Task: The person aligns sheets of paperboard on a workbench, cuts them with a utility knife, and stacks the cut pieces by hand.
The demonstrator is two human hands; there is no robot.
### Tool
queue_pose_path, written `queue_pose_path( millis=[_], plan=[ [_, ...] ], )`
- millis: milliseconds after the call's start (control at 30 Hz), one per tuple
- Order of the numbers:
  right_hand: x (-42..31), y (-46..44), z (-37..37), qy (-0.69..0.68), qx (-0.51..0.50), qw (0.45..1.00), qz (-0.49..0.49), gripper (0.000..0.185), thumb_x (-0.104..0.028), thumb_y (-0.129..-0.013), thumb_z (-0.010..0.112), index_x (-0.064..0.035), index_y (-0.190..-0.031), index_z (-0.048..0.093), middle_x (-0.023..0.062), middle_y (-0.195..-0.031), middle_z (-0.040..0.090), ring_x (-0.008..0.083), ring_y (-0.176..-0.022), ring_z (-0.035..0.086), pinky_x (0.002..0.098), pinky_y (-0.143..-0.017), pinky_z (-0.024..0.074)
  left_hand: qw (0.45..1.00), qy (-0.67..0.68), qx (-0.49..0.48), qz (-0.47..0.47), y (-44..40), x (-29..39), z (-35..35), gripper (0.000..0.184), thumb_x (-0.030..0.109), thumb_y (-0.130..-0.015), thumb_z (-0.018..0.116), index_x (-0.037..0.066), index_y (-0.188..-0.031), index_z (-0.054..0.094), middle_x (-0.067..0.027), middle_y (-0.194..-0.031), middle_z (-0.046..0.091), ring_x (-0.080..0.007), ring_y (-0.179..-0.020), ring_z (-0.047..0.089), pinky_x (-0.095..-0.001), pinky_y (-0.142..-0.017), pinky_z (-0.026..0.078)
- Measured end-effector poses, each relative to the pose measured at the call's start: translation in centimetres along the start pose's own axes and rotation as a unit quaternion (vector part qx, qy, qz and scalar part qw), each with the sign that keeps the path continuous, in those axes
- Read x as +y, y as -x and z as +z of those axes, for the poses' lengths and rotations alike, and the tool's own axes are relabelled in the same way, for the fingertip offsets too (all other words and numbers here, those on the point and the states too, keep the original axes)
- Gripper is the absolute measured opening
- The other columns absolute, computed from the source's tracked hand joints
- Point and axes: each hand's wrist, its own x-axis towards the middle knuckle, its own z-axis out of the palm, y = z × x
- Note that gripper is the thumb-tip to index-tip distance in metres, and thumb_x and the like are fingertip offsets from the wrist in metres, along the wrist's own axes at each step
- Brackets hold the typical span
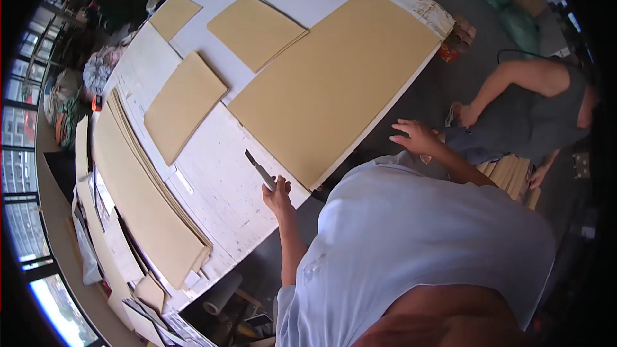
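Observation:
My left hand (277, 196) is wrapped round a grey utility knife (264, 175), its dark blade pointing up and away over the white table (222, 154). Just beyond the knife lies a large tan board (337, 87), flat along the table's near right edge. My right hand (419, 137) hovers beside that edge, off the board, with its fingers spread and nothing in them. Smaller tan pieces rest farther off: one board (185, 106) left of the large one, a short stack (256, 29) behind it, and a small piece (175, 15) at the far edge.
Long tan sheets (144, 193) are piled along the table's left side, with offcuts (150, 292) below them. At right, a co-worker (533, 109) bends beside light wooden strips (508, 173). A white roll (222, 295) sits under the table. An orange tape measure (97, 103) lies at left.

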Motion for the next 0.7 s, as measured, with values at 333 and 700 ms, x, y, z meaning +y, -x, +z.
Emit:
queue_pose_path(
  millis=[333, 700],
  plan=[
    [-1.2, -19.4, 4.5, 0.059, -0.071, 0.968, -0.235, 0.037, -0.030, -0.088, 0.063, -0.0016, -0.112, 0.063, 0.0180, -0.112, 0.063, 0.0365, -0.107, 0.058, 0.0432, -0.090, 0.0474, 0.973, 0.040, 0.211, -0.083, 7.5, -4.7, -2.1, 0.028, 0.010, -0.088, 0.066, -0.003, -0.109, 0.054, -0.0117, -0.090, 0.067, -0.0175, -0.071, 0.067, -0.0284, -0.063, 0.055],
    [3.5, -24.1, 5.8, 0.121, -0.138, 0.898, -0.400, 0.039, -0.018, -0.084, 0.065, -0.0031, -0.120, 0.060, 0.0161, -0.135, 0.053, 0.0339, -0.122, 0.051, 0.0416, -0.103, 0.0415, 0.872, 0.348, 0.330, -0.102, 9.8, -5.8, 10.8, 0.019, 0.007, -0.089, 0.062, 0.003, -0.105, 0.051, -0.0055, -0.086, 0.061, -0.0148, -0.070, 0.063, -0.0264, -0.058, 0.053]
  ],
)
